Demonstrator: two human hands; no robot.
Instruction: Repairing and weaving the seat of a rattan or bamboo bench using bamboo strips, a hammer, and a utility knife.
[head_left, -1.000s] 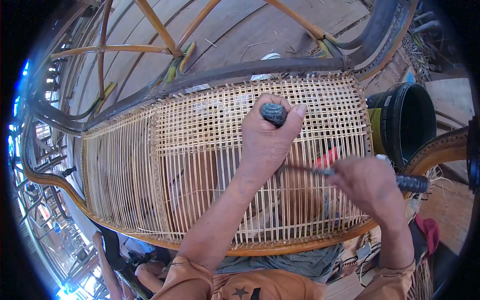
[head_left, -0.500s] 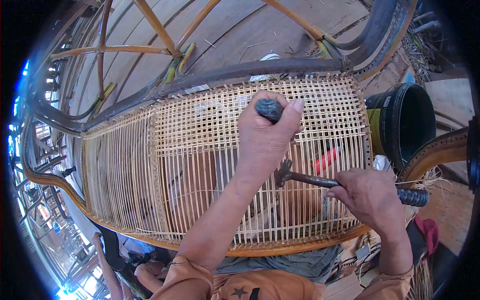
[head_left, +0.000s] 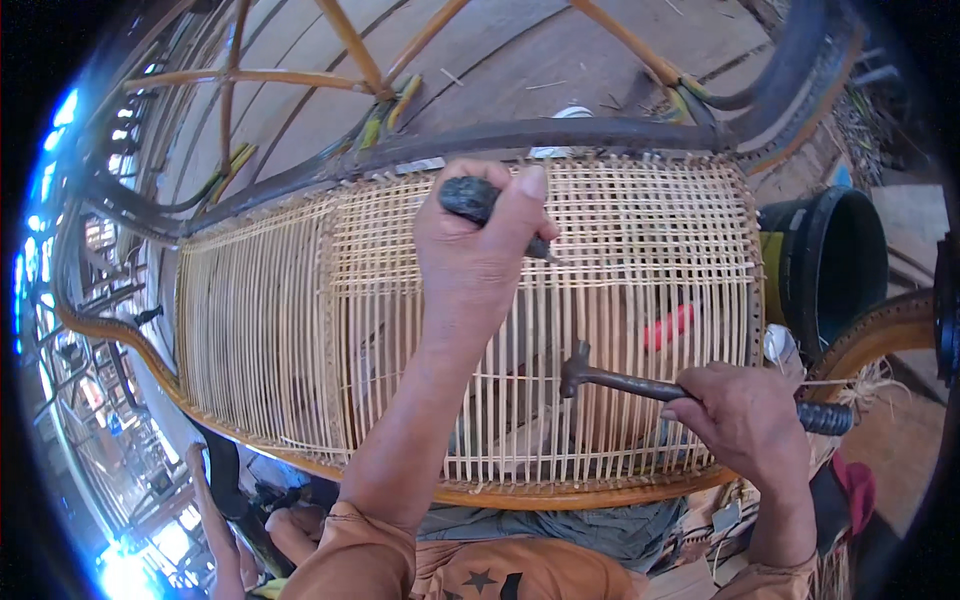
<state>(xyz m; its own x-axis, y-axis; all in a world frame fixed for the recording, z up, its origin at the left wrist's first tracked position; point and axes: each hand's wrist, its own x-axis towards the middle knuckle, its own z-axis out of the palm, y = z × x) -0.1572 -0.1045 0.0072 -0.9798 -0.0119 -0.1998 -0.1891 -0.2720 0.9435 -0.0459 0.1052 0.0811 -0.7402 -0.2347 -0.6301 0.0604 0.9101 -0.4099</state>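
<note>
My left hand (head_left: 475, 260) is closed around an awl-like tool with a thick dark handle (head_left: 466, 198). Its narrow end comes out past my fingers, slanting right and down to the lower border of the tight cane weave (head_left: 650, 215). Whether the tip touches the strips I cannot tell. In my right hand (head_left: 745, 415) is a hammer (head_left: 625, 381), gripped by its dark wrapped handle. The hammer's head hangs over the open lengthwise strips (head_left: 540, 330), apart from the awl-like tool. These strips and the weave fill a curved wooden frame (head_left: 560, 495).
A dark bucket (head_left: 840, 260) stands at the right beside the frame. Something red (head_left: 668, 327) shows beneath the strips. Rattan poles (head_left: 350, 45) and a dark curved rail (head_left: 540, 134) run along the far side. Another person's arm (head_left: 212, 520) is at the lower left.
My left hand has moved left over the weave and tilted, so the tool's narrow end now shows. The hammer is still in my right hand. The view has shifted slightly.
</note>
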